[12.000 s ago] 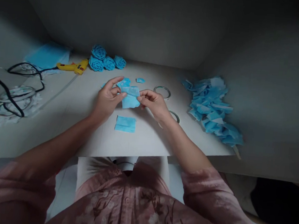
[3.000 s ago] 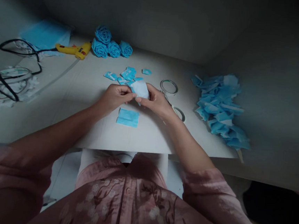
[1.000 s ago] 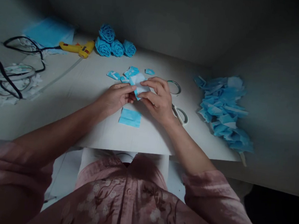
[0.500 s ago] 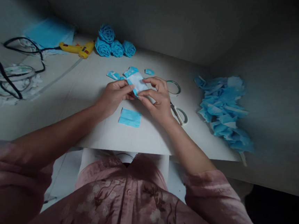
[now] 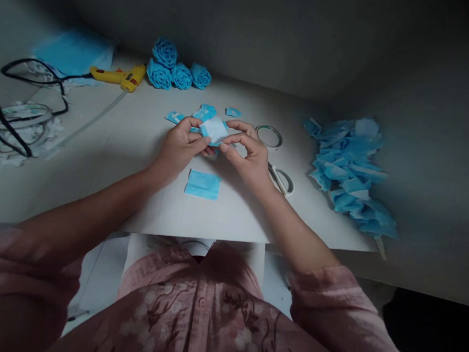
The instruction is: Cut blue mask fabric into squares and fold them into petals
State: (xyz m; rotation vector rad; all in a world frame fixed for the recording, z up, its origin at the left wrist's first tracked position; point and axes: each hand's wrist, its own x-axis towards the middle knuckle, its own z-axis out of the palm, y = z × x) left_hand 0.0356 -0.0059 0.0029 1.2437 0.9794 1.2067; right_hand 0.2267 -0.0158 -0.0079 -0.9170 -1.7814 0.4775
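Note:
A small white-and-blue piece of fabric (image 5: 214, 129) is held up over the table between both hands. My left hand (image 5: 181, 148) pinches its left side, thumb on the near edge. At its right side, my right hand (image 5: 248, 151) grips the edge with fingers and thumb. Nearer the table's front lies a flat blue rectangle (image 5: 203, 185). Just beyond the hands are blue scraps (image 5: 205, 111), and a smaller scrap (image 5: 233, 112) sits to their right. Scissors (image 5: 282, 179) with pale handles rest beside my right hand, their blades partly hidden.
Several blue fabric roses (image 5: 160, 75) stand at the back, beside a yellow glue gun (image 5: 131, 77) with a black cord. A tape roll (image 5: 269, 137) lies right of centre. Blue pieces (image 5: 350, 169) are heaped at the right; flat blue sheets (image 5: 75, 52) lie back left.
The held piece has turned and its blue edges now show folded around the white middle. My right fingers have shifted slightly along its right side. The view has moved a little.

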